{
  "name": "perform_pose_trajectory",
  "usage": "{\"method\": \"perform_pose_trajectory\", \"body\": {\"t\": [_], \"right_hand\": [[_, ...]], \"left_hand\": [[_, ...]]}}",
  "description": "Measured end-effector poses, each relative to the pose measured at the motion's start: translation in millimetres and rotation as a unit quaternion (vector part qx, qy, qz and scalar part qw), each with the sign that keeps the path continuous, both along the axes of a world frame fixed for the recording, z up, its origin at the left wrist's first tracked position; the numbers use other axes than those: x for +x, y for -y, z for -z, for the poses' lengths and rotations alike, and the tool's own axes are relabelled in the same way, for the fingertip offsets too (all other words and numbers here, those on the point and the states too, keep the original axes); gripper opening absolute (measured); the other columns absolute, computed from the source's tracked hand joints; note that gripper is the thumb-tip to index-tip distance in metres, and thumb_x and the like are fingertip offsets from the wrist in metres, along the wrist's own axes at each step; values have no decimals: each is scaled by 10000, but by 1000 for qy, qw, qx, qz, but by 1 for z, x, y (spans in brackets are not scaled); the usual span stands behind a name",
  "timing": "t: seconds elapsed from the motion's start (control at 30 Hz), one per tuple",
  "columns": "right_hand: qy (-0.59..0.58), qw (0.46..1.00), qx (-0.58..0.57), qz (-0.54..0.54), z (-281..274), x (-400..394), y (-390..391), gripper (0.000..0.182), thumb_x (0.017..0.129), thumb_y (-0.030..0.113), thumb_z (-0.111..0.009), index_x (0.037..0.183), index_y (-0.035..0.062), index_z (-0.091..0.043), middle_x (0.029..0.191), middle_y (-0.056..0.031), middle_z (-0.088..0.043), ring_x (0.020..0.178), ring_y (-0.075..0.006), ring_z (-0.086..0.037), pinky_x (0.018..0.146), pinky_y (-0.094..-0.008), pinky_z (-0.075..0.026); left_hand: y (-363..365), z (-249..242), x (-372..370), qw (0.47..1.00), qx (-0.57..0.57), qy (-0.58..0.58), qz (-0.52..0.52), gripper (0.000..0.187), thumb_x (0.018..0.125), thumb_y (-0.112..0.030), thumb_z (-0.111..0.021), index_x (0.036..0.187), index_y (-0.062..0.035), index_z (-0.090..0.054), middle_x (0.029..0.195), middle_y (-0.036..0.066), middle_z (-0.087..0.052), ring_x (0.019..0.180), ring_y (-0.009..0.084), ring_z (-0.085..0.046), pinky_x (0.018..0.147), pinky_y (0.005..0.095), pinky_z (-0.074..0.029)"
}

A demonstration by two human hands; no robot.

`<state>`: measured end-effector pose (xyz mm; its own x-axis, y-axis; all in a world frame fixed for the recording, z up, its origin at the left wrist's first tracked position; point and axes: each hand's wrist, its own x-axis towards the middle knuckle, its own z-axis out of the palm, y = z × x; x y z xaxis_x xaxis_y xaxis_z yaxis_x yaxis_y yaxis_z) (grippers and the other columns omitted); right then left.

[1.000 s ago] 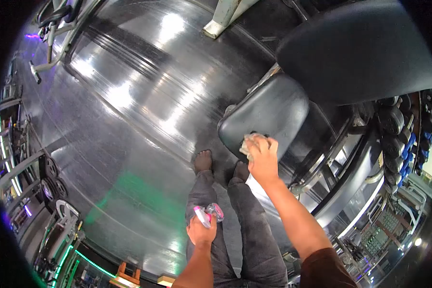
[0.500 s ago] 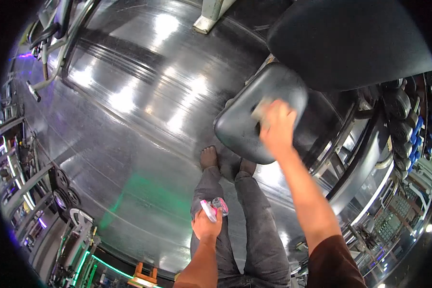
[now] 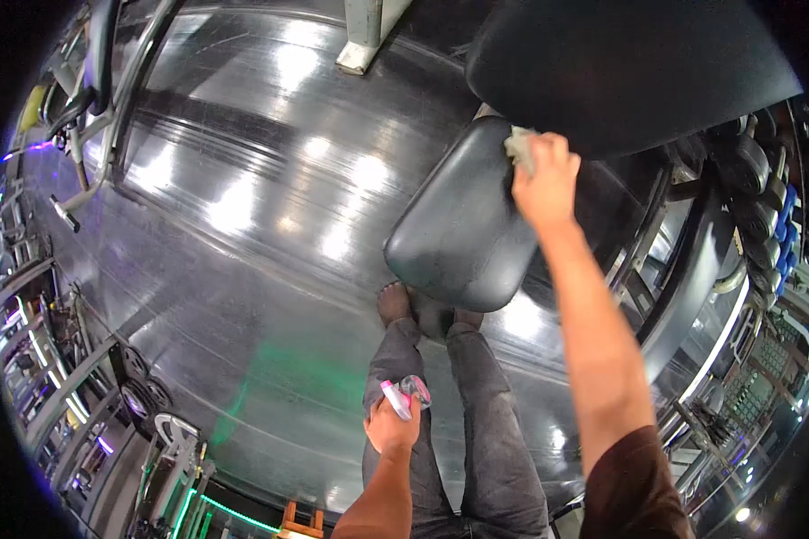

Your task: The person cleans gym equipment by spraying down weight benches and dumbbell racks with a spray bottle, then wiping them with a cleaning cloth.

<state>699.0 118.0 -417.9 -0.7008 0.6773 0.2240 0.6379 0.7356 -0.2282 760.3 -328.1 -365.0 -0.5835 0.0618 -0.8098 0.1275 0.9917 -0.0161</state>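
A black padded bench seat (image 3: 458, 216) lies in front of my feet, its surface shiny. My right hand (image 3: 546, 180) is closed on a pale cloth (image 3: 519, 150), pressed at the seat's far right edge, close to the larger black backrest (image 3: 620, 72). Low in front of my legs, my left hand (image 3: 393, 426) is wrapped round a spray bottle (image 3: 413, 392) with a pink and white trigger head. Part of the bottle is hidden by the fingers.
A metal machine foot (image 3: 360, 54) stands on the dark reflective floor (image 3: 270, 216) beyond the seat. Dumbbells (image 3: 755, 198) line a rack on the right. Gym machines (image 3: 90, 117) and weight plates (image 3: 139, 395) are at the left.
My right hand has moved with the cloth from the middle of the seat to its far right edge, beside the backrest. The left hand keeps its hold on the spray bottle.
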Motion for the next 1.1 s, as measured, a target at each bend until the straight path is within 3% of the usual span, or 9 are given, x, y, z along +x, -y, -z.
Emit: {"method": "perform_pose_trajectory", "body": {"t": [0.07, 0.13, 0.3, 0.43, 0.57, 0.73, 0.9, 1.03, 1.1], "right_hand": [[123, 992, 28, 20, -17, -15, 57, 449, 749, 41, -670, 1196, 79, -658, 1208, -125, -580, 1158, -333, -483, 951, -473, -398], [95, 993, -62, -34, -14, -2, 120, 462, 704, 41, -695, 1163, 89, -684, 1266, -154, -561, 1147, -362, -493, 974, -484, -372], [96, 946, -159, -266, -28, 30, 168, 307, 823, 124, -624, 1112, 157, -718, 1301, -86, -559, 1122, -396, -528, 903, -420, -564], [-3, 982, -68, -177, -53, -20, 56, 555, 721, -46, -639, 1254, 107, -613, 1295, -163, -556, 1167, -383, -517, 960, -481, -450], [-47, 989, -70, 120, 10, -18, -8, 507, 762, 9, -683, 1238, 180, -650, 1267, -121, -542, 1104, -405, -504, 935, -466, -437], [94, 990, -85, -62, -9, -16, 142, 469, 742, 66, -666, 1189, 202, -699, 1218, -101, -548, 1108, -405, -454, 915, -538, -431], [172, 917, -212, -290, -31, 20, 204, 513, 695, 31, -702, 1174, 214, -695, 1238, -72, -552, 1168, -383, -483, 978, -466, -464], [37, 965, -160, -206, -58, -12, 114, 575, 674, -17, -707, 1239, 52, -627, 1253, -142, -598, 1159, -363, -527, 1004, -473, -414], [-28, 992, -107, -63, -49, -32, 57, 558, 739, 8, -689, 1285, 40, -576, 1292, -163, -553, 1131, -395, -510, 956, -476, -424]], "left_hand": [[-4, -1, -3, 1000, 8, -12, -4, 471, 858, -538, -670, 1145, -168, -711, 1209, 77, -700, 1200, 273, -611, 1026, 470, -439], [-6, -3, -6, 1000, 7, -4, -4, 463, 857, -539, -670, 1127, -166, -717, 1184, 79, -707, 1182, 277, -620, 1021, 470, -443], [-4, -3, -3, 1000, 15, -13, -16, 456, 856, -543, -671, 1109, -168, -723, 1149, 79, -717, 1159, 278, -629, 1019, 470, -445], [1, 4, 1, 999, 15, -24, -18, 459, 854, -548, -670, 1117, -175, -724, 1167, 72, -712, 1176, 268, -619, 1030, 472, -436], [9, 2, 6, 1000, -1, -27, -7, 490, 869, -559, -649, 1213, -216, -717, 1189, 80, -710, 1177, 289, -627, 1009, 485, -449], [8, -3, -1, 999, -3, -22, -41, 466, 859, -559, -659, 1117, -177, -725, 1199, 57, -705, 1201, 262, -604, 1039, 471, -427], [9, 2, 0, 999, 12, -9, -39, 466, 854, -550, -666, 1118, -169, -720, 1203, 59, -704, 1196, 271, -608, 1029, 474, -434], [10, -1, -6, 998, 9, 7, -58, 475, 848, -540, -673, 1129, -159, -716, 1210, 64, -703, 1211, 272, -603, 1032, 478, -434], [17, 1, -1, 998, 19, -1, -61, 473, 847, -538, -675, 1127, -159, -716, 1215, 65, -702, 1215, 269, -603, 1034, 478, -433]]}}
